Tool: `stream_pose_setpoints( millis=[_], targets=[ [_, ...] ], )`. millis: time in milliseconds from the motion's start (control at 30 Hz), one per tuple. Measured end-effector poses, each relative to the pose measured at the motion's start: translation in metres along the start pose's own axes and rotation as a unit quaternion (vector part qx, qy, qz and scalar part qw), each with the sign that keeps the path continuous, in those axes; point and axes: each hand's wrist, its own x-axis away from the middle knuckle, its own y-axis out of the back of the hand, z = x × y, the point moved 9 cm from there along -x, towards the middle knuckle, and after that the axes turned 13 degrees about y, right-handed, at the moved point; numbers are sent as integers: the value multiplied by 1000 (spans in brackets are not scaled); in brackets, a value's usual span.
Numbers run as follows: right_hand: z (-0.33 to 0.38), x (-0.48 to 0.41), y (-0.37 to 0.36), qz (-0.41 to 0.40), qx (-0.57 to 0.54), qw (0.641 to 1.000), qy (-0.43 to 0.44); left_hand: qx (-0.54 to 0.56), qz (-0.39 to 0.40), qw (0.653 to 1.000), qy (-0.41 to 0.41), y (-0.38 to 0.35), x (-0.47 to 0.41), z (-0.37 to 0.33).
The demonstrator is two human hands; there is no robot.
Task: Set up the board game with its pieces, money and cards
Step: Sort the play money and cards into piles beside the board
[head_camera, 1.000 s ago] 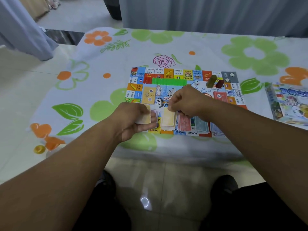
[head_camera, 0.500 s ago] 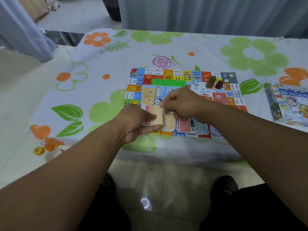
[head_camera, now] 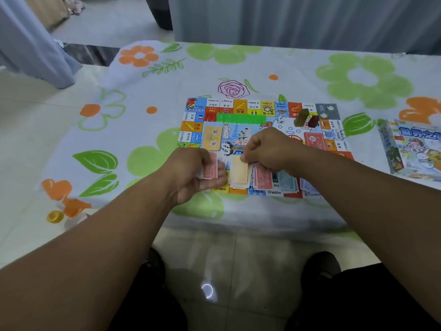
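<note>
The colourful game board (head_camera: 238, 107) lies flat on the flowered tablecloth. My left hand (head_camera: 191, 173) grips a small stack of paper money with a red note (head_camera: 210, 172) on top, at the board's near left. My right hand (head_camera: 269, 149) pinches the far end of a pale orange note lying on the orange money pile (head_camera: 239, 173). To the right lie a red pile (head_camera: 262, 179) and a blue-grey pile (head_camera: 287, 182) along the board's near edge. A row of green pieces (head_camera: 241, 118), a die (head_camera: 281, 119), an olive piece (head_camera: 301, 117) and a dark red piece (head_camera: 313, 121) stand on the board.
The game box (head_camera: 412, 149) lies at the right on the table. An orange card deck (head_camera: 212, 137) and a red card deck (head_camera: 314, 140) rest on the board. The table's near edge (head_camera: 250, 216) runs just below the board. A yellow ring (head_camera: 54, 216) sits on the floor at left.
My right hand took a pale orange note from the left hand's stack and set it on the orange pile. A red note now tops the stack in my left hand.
</note>
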Motion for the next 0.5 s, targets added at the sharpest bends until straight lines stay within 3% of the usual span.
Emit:
stream_pose_setpoints(
  millis=[133, 500],
  targets=[
    [1, -1, 4, -13, 36, 999, 3, 6, 7, 1000, 5, -4, 2, 2],
    [21, 9, -4, 30, -73, 994, 80, -11, 41, 999, -4, -28, 1, 3]
  ],
)
